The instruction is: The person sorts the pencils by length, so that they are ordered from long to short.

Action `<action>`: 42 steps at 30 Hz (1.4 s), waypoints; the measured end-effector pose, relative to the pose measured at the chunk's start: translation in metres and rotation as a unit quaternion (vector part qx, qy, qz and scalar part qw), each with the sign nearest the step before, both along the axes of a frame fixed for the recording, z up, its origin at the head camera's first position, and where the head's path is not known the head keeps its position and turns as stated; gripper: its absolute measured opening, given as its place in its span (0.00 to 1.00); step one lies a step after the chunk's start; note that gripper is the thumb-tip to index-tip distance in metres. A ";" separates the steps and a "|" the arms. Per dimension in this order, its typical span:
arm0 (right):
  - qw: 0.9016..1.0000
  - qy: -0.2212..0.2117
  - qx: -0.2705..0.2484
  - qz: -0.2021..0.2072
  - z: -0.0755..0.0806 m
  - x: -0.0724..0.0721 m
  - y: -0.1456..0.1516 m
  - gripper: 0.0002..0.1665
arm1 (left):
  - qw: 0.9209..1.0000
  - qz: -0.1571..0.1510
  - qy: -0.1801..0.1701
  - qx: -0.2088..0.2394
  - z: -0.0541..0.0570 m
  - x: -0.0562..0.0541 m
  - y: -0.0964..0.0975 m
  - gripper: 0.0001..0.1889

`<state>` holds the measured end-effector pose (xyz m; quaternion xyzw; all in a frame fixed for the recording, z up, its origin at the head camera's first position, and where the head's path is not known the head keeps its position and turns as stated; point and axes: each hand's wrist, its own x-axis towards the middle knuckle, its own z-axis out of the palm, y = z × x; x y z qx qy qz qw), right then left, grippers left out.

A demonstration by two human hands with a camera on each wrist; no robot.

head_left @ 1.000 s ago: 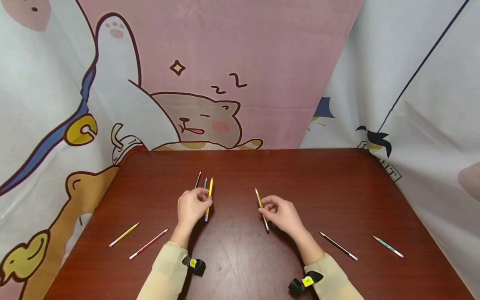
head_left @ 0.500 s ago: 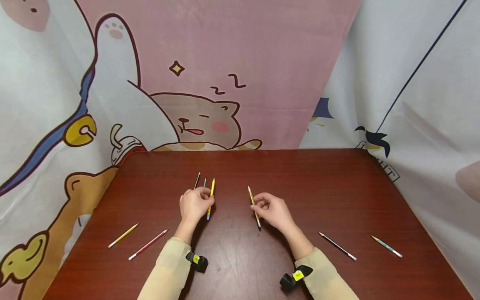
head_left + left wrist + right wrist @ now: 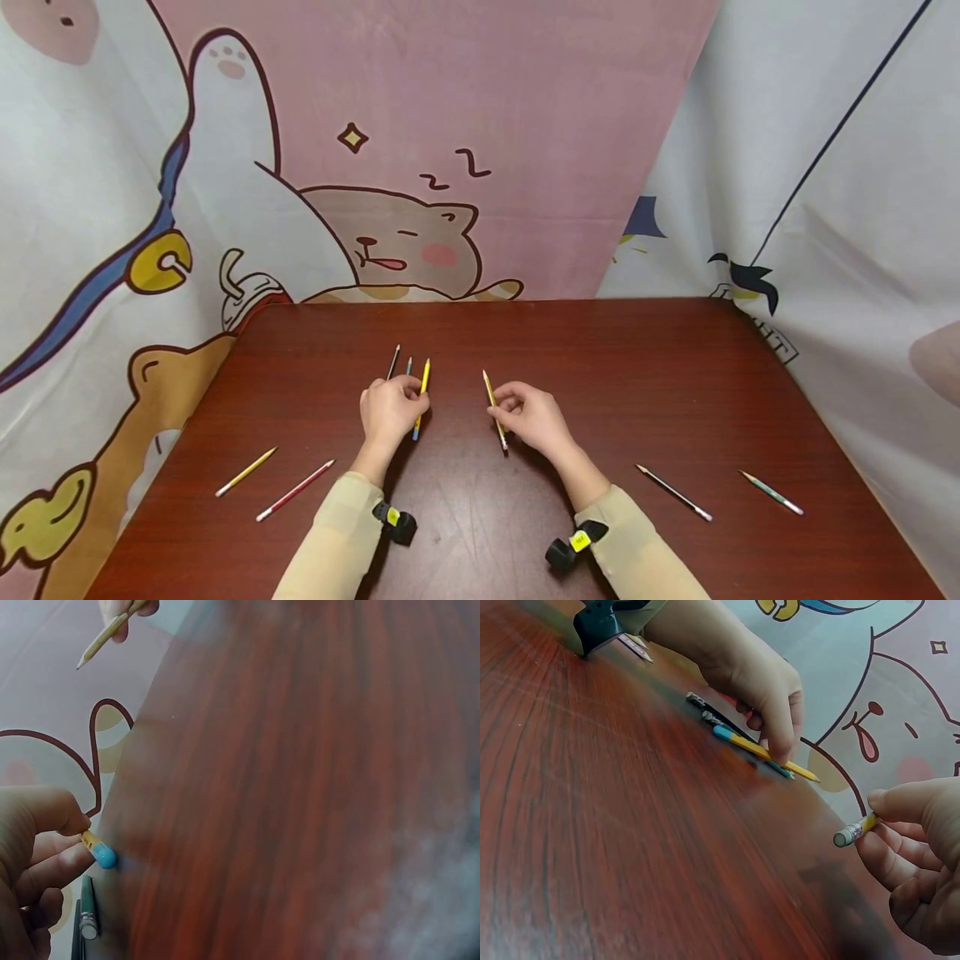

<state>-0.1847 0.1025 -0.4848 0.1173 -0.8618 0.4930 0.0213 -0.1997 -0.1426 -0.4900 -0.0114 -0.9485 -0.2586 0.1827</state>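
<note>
My left hand [image 3: 388,408] pinches a yellow pencil [image 3: 425,375] between thumb and fingers, its blue end toward me and its tip pointing away. Just beyond that hand, a black pencil [image 3: 393,362] and a blue-green pencil [image 3: 409,365] lie on the table, their near parts hidden by the hand in the head view. The right wrist view shows these two side by side, close under the yellow pencil [image 3: 742,742]. To the right, my right hand [image 3: 528,414] pinches another yellow pencil [image 3: 487,385], tip away from me; its pale eraser [image 3: 843,838] shows in the right wrist view.
On the left of the brown table [image 3: 465,533] lie a yellow pencil [image 3: 246,472] and a red pencil [image 3: 296,490]. A black pencil [image 3: 673,493] and a green pencil [image 3: 772,492] lie at the right. A printed cloth [image 3: 555,150] hangs behind the table's far edge.
My right hand has moved left with its yellow pencil, closer to the left hand. My left hand has shifted very slightly right and still pinches its pencil.
</note>
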 end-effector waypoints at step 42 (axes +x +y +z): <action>0.997 -0.050 0.058 -0.003 -0.003 -0.017 -0.050 0.13 | 0.999 -0.017 -0.018 -0.043 0.000 -0.006 -0.002 0.09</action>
